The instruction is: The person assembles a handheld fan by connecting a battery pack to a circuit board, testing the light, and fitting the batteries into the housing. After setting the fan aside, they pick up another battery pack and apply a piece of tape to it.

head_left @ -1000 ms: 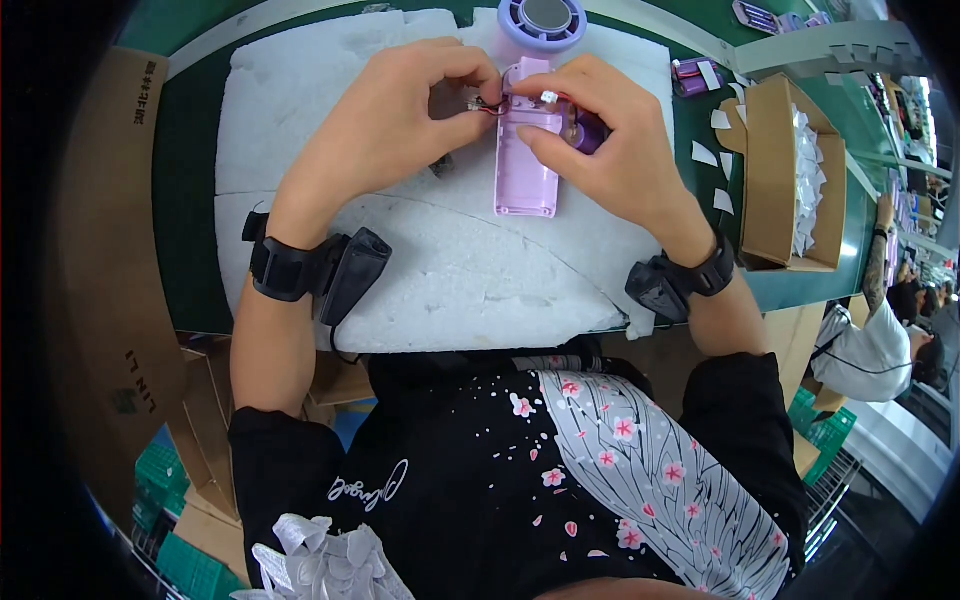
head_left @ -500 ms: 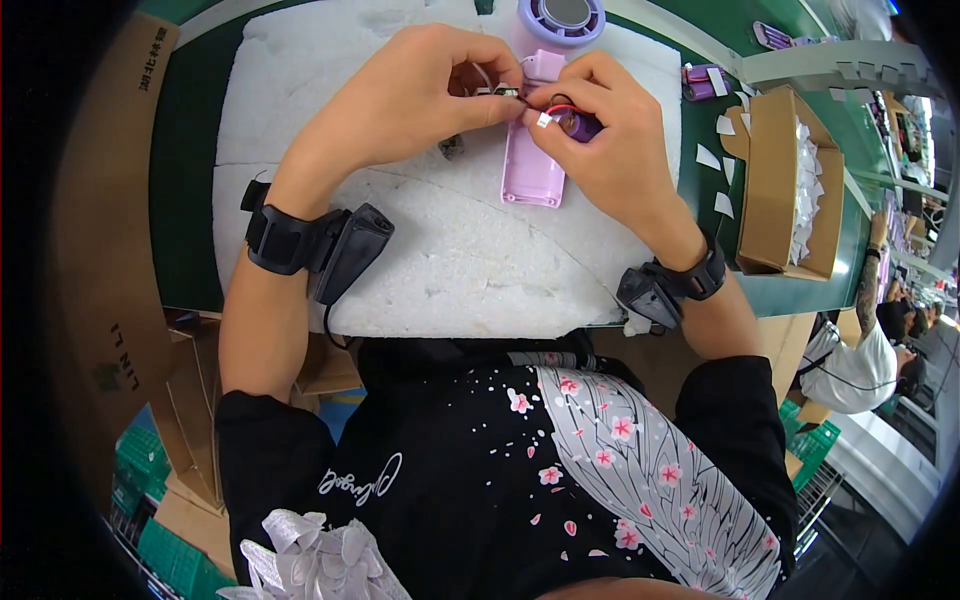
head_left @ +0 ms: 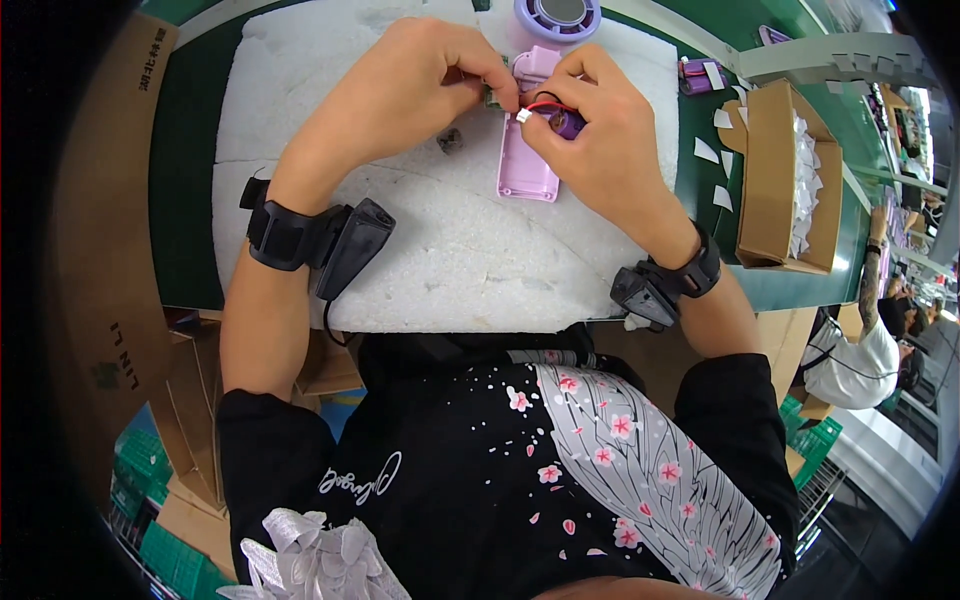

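Note:
On the white foam board lies a pink plastic housing point(head_left: 528, 178), its hollow side up, joined to a round purple fan head point(head_left: 556, 18) at the far end. My left hand point(head_left: 415, 95) pinches a small green circuit board point(head_left: 493, 99), mostly covered by the fingers, over the housing's left edge. My right hand point(head_left: 612, 135) is closed around a purple cylindrical battery point(head_left: 568, 124) with red and black wires. A white plug point(head_left: 524, 116) sits at the right fingertips, close to the left thumb. Beside my left hand rests a small dark part point(head_left: 450, 141), too small to name.
The foam board point(head_left: 450, 260) covers the green table. To the right stands a cardboard box point(head_left: 768, 175) of white pieces, with white paper scraps point(head_left: 706, 150) beside it. Another purple battery point(head_left: 702, 76) lies at the far right. Tall cardboard point(head_left: 100, 250) flanks the left side.
My hands have shifted slightly at the housing. The white plug has moved left and now shows at the right fingertips. The dark part by my left hand is more exposed.

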Action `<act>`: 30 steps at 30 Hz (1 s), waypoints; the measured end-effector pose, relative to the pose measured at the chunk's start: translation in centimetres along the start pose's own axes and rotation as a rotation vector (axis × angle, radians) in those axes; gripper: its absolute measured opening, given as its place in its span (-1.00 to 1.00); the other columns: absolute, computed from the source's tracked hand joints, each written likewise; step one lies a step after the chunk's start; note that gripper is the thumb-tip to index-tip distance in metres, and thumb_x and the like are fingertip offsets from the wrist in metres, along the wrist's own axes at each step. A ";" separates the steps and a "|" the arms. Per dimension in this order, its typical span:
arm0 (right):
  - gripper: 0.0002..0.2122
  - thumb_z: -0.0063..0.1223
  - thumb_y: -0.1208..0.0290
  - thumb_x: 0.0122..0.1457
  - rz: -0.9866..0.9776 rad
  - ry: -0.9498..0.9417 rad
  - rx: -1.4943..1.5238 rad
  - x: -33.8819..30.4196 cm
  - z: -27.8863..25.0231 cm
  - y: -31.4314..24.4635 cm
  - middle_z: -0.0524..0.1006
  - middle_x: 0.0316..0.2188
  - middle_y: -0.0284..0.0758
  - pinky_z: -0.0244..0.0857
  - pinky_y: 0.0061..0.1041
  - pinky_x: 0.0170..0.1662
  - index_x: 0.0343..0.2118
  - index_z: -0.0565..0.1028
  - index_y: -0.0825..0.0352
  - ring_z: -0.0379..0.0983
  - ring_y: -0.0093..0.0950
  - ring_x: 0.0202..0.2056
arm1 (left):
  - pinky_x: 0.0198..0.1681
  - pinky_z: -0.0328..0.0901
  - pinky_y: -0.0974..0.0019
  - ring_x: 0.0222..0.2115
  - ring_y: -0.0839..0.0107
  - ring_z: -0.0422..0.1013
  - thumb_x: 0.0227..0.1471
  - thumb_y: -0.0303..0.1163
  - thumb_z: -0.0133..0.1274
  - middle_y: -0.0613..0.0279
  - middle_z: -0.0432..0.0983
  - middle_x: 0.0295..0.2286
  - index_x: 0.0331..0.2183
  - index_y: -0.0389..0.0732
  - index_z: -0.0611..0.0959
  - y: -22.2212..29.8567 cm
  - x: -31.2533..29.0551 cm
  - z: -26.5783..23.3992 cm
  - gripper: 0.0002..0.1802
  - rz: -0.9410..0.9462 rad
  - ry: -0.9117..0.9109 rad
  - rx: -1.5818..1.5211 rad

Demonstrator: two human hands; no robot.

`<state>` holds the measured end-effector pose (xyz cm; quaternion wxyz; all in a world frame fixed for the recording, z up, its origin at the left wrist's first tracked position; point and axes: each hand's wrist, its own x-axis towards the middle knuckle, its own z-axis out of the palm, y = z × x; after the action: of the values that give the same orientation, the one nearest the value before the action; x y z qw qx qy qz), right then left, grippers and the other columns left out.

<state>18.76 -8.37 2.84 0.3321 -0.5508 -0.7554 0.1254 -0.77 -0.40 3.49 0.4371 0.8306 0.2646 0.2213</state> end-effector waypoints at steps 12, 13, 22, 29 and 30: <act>-0.86 0.15 0.47 0.01 -0.057 -0.029 0.020 -0.1 -0.1 0.3 0.41 -0.37 -0.29 0.32 -0.46 -0.38 -0.35 0.52 0.36 0.43 -0.33 -0.44 | -0.30 0.33 0.42 -0.45 0.50 0.36 -0.15 -0.56 0.17 0.31 0.45 -0.49 -0.40 -0.27 0.58 -0.2 -0.1 0.5 -0.84 -0.015 -0.011 -0.183; -0.87 0.13 0.48 0.04 -0.085 -0.032 0.052 0.0 -0.2 0.3 0.41 -0.36 -0.28 0.31 -0.46 -0.38 -0.34 0.51 0.35 0.43 -0.33 -0.45 | -0.30 0.33 0.42 -0.45 0.51 0.36 -0.15 -0.53 0.20 0.31 0.45 -0.50 -0.41 -0.27 0.58 -0.3 0.0 0.4 -0.84 -0.022 -0.027 -0.180; -0.92 0.05 0.53 0.14 -0.131 0.041 -0.089 0.0 -0.4 0.3 0.41 -0.37 -0.28 0.29 -0.49 -0.42 -0.32 0.52 0.38 0.42 -0.39 -0.48 | -0.37 0.33 0.46 -0.52 0.56 0.34 -0.02 -0.28 0.25 0.32 0.46 -0.52 -0.43 -0.30 0.61 0.7 0.2 0.1 -0.73 -0.121 -0.060 -0.190; -0.89 0.18 0.51 0.08 -0.105 0.109 0.117 0.0 -0.3 0.8 0.42 -0.42 -0.33 0.26 -0.55 -0.45 -0.33 0.58 0.38 0.40 -0.52 -0.50 | -0.33 0.33 0.48 -0.46 0.60 0.38 0.15 -0.27 0.09 0.35 0.51 -0.46 -0.35 -0.30 0.63 0.0 0.2 -0.1 -0.74 -0.170 -0.021 -0.328; -0.89 0.20 0.52 0.06 -0.093 0.099 0.162 -0.1 -0.3 0.8 0.42 -0.43 -0.34 0.25 -0.57 -0.45 -0.34 0.59 0.39 0.39 -0.54 -0.50 | -0.34 0.33 0.48 -0.46 0.60 0.38 0.15 -0.28 0.10 0.34 0.52 -0.45 -0.33 -0.30 0.65 0.0 0.1 -0.2 -0.75 -0.185 -0.023 -0.351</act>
<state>19.62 -8.19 2.60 0.4182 -0.4918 -0.7502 0.1431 -0.78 -0.20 3.63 0.5966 0.7162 0.2924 0.2135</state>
